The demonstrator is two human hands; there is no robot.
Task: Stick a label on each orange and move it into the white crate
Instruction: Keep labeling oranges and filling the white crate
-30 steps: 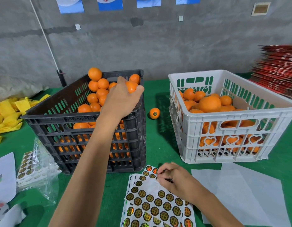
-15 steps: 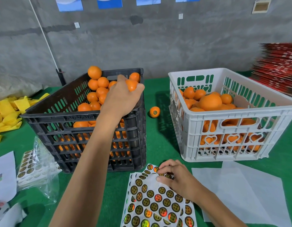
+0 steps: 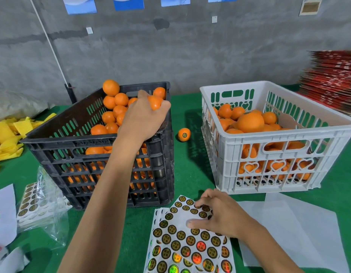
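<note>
Head view. The left hand reached over the near right corner of the black slotted plastic crate, its fingers curled round a small round orange; only the fruit's upper face showed between thumb and fingertips, the rest being hidden by the palm. Whether that orange carried a label could not be told. Beyond the fingers lay the heap of unlabelled oranges, its lower layers visible only through the crate's slots.

The right hand rested on the white sheet of round gold-and-black stickers, fingers bent and thumb flat on the paper. The fingertips covered several stickers, so whether one was pinched between them could not be told. The sheet's lower edge was cut off by the frame.

To the right of the left fingers, a single labelled orange sat on the green tabletop, between the crates. The white slotted plastic crate held more oranges, their labels mostly hidden.
</note>
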